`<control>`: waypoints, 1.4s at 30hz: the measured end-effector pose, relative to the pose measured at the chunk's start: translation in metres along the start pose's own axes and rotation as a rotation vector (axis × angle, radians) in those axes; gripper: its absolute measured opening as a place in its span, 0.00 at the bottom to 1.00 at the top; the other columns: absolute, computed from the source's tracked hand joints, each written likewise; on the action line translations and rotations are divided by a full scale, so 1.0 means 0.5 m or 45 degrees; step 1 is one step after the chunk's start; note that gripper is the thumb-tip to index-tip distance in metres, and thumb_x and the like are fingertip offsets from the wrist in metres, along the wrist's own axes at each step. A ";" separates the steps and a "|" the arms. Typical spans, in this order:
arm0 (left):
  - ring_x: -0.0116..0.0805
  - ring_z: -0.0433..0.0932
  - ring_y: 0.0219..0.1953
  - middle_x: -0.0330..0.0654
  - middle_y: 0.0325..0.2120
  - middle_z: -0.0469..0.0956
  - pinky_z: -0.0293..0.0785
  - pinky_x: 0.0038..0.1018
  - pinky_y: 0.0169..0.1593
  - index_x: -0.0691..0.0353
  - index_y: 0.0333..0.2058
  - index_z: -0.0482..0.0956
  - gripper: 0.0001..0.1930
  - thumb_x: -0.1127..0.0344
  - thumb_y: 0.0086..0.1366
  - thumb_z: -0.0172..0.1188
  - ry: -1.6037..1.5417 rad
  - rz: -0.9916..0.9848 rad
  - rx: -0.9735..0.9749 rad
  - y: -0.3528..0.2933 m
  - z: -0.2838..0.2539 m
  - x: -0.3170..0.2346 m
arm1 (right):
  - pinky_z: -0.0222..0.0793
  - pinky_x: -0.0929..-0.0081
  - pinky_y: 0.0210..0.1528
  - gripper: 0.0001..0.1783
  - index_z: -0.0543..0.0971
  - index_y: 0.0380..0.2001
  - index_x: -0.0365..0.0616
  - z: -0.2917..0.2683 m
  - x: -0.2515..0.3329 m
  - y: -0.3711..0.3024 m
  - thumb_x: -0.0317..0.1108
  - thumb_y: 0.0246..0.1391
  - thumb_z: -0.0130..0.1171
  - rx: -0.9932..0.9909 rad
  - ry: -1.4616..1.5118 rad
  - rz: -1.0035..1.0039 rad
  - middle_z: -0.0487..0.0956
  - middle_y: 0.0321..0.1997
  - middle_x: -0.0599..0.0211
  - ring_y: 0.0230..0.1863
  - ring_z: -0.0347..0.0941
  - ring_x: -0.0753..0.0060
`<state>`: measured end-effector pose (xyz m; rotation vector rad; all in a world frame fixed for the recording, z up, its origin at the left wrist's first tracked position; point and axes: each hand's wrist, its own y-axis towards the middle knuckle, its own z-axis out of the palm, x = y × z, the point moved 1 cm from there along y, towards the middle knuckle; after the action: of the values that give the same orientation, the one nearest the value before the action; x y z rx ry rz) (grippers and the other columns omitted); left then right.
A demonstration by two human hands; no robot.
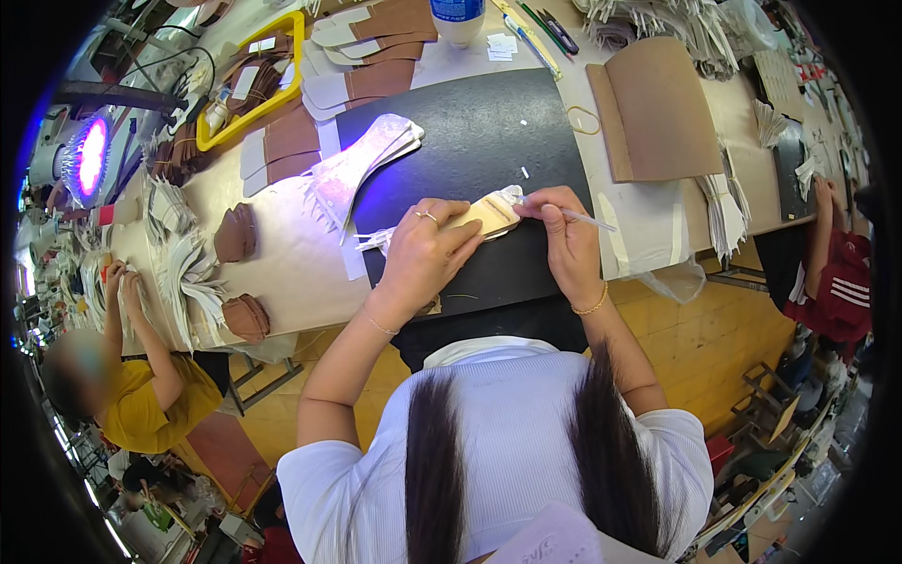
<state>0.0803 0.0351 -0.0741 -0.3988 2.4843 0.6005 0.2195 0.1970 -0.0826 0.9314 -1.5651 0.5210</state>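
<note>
My left hand [427,252] lies with fingers stretched out, pressing a pale yellow template-like plate [492,216] down on a small stack of white cut pieces [510,193]. The pieces rest on a black mat [474,117] in front of me. In a pinch, my right hand [567,235] holds a thin pale pen [594,223], its tip at the right end of the plate. Further left on the mat, a fanned pile of white flared pieces [362,167] is lit violet. Small white scraps [525,173] lie above the plate.
A glowing lamp [91,155] stands at the left. Behind are a yellow basket [299,58] of brown pieces, rows of brown-and-white pieces [376,86] and a bottle [458,23]. To the right lies a brown board [662,113]. Co-workers sit left [160,399] and right [839,282].
</note>
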 end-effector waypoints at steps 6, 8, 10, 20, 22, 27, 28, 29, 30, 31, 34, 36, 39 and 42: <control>0.42 0.79 0.41 0.42 0.39 0.82 0.75 0.35 0.45 0.60 0.34 0.87 0.08 0.69 0.54 0.73 0.078 0.052 -0.021 0.005 -0.004 -0.010 | 0.70 0.70 0.39 0.05 0.83 0.39 0.46 -0.010 0.023 0.027 0.32 0.60 0.62 0.166 -0.548 -0.421 0.84 0.34 0.67 0.34 0.79 0.65; 0.42 0.79 0.41 0.42 0.39 0.82 0.75 0.35 0.45 0.60 0.34 0.87 0.08 0.68 0.54 0.73 0.090 0.049 -0.007 0.005 -0.004 -0.011 | 0.69 0.69 0.38 0.06 0.83 0.39 0.46 -0.008 0.022 0.032 0.33 0.59 0.63 0.189 -0.569 -0.469 0.84 0.33 0.69 0.34 0.79 0.65; 0.42 0.79 0.40 0.42 0.39 0.82 0.75 0.35 0.45 0.60 0.34 0.87 0.08 0.68 0.54 0.73 0.098 0.047 0.004 0.005 -0.003 -0.011 | 0.69 0.69 0.38 0.06 0.83 0.38 0.46 -0.005 0.021 0.036 0.33 0.60 0.63 0.197 -0.585 -0.508 0.83 0.33 0.69 0.33 0.78 0.65; 0.43 0.79 0.41 0.42 0.39 0.80 0.76 0.35 0.45 0.61 0.36 0.83 0.12 0.69 0.53 0.73 -0.004 0.011 0.022 0.009 -0.012 -0.004 | 0.70 0.72 0.41 0.11 0.80 0.39 0.38 -0.021 0.012 0.010 0.35 0.69 0.53 0.038 -0.069 -0.170 0.79 0.34 0.59 0.35 0.75 0.64; 0.43 0.80 0.42 0.43 0.40 0.80 0.77 0.35 0.44 0.61 0.38 0.82 0.13 0.70 0.54 0.73 -0.114 -0.047 0.015 0.008 -0.014 0.006 | 0.70 0.73 0.42 0.13 0.79 0.40 0.36 -0.022 0.004 0.008 0.36 0.71 0.51 -0.035 0.028 -0.184 0.79 0.36 0.58 0.37 0.75 0.66; 0.41 0.81 0.41 0.42 0.41 0.79 0.80 0.31 0.42 0.62 0.37 0.81 0.13 0.71 0.54 0.73 -0.384 -0.270 -0.030 0.018 -0.031 0.025 | 0.71 0.73 0.43 0.13 0.79 0.40 0.37 -0.012 0.001 0.010 0.35 0.71 0.51 -0.041 0.037 -0.198 0.79 0.37 0.59 0.38 0.75 0.66; 0.41 0.81 0.41 0.42 0.41 0.79 0.80 0.31 0.43 0.62 0.36 0.80 0.13 0.70 0.54 0.73 -0.430 -0.285 -0.058 0.020 -0.035 0.027 | 0.71 0.73 0.43 0.13 0.79 0.40 0.37 -0.010 0.001 0.010 0.35 0.71 0.51 -0.031 0.025 -0.200 0.79 0.37 0.59 0.38 0.75 0.66; 0.38 0.81 0.42 0.42 0.41 0.79 0.81 0.29 0.42 0.62 0.37 0.80 0.13 0.71 0.53 0.73 -0.453 -0.302 -0.068 0.019 -0.038 0.031 | 0.72 0.73 0.43 0.13 0.79 0.40 0.37 -0.008 0.000 0.009 0.35 0.71 0.51 -0.027 0.014 -0.200 0.79 0.37 0.59 0.38 0.76 0.65; 0.37 0.81 0.42 0.42 0.41 0.79 0.80 0.28 0.43 0.63 0.38 0.80 0.14 0.72 0.54 0.73 -0.452 -0.326 -0.054 0.020 -0.044 0.034 | 0.72 0.73 0.42 0.12 0.79 0.40 0.37 -0.006 0.000 0.008 0.35 0.71 0.51 -0.022 0.002 -0.200 0.79 0.37 0.59 0.38 0.76 0.65; 0.35 0.81 0.42 0.42 0.41 0.79 0.80 0.28 0.44 0.63 0.39 0.80 0.14 0.73 0.54 0.73 -0.450 -0.350 -0.040 0.022 -0.054 0.035 | 0.72 0.73 0.42 0.12 0.79 0.40 0.38 -0.004 -0.001 0.007 0.35 0.71 0.51 -0.018 -0.009 -0.200 0.79 0.37 0.59 0.38 0.76 0.64; 0.36 0.80 0.43 0.43 0.43 0.79 0.78 0.29 0.46 0.63 0.41 0.81 0.15 0.72 0.54 0.74 -0.386 -0.355 0.048 0.019 -0.052 0.031 | 0.74 0.72 0.53 0.16 0.77 0.45 0.35 -0.002 -0.003 0.005 0.37 0.74 0.45 0.086 -0.065 -0.129 0.77 0.44 0.59 0.48 0.79 0.66; 0.39 0.80 0.43 0.43 0.43 0.78 0.77 0.31 0.48 0.62 0.42 0.81 0.16 0.71 0.54 0.74 -0.307 -0.332 0.094 0.015 -0.038 0.022 | 0.75 0.72 0.53 0.16 0.77 0.45 0.35 -0.001 -0.002 0.006 0.37 0.74 0.45 0.098 -0.088 -0.120 0.76 0.45 0.59 0.48 0.79 0.66; 0.46 0.78 0.46 0.43 0.42 0.79 0.74 0.36 0.50 0.61 0.43 0.81 0.17 0.69 0.54 0.74 -0.277 -0.352 0.127 0.007 -0.011 0.008 | 0.75 0.72 0.53 0.16 0.76 0.45 0.35 0.001 0.000 0.006 0.37 0.74 0.44 0.103 -0.076 -0.080 0.75 0.45 0.60 0.48 0.80 0.65; 0.46 0.78 0.45 0.43 0.42 0.79 0.75 0.36 0.49 0.61 0.43 0.82 0.17 0.70 0.54 0.74 -0.244 -0.311 0.082 0.007 -0.011 0.011 | 0.75 0.73 0.53 0.17 0.76 0.45 0.34 0.004 -0.004 0.007 0.38 0.74 0.44 0.094 -0.042 -0.056 0.74 0.44 0.61 0.49 0.81 0.66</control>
<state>0.0722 0.0348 -0.0721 -0.5805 2.2235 0.4365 0.2155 0.1979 -0.0842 1.0326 -1.5600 0.5382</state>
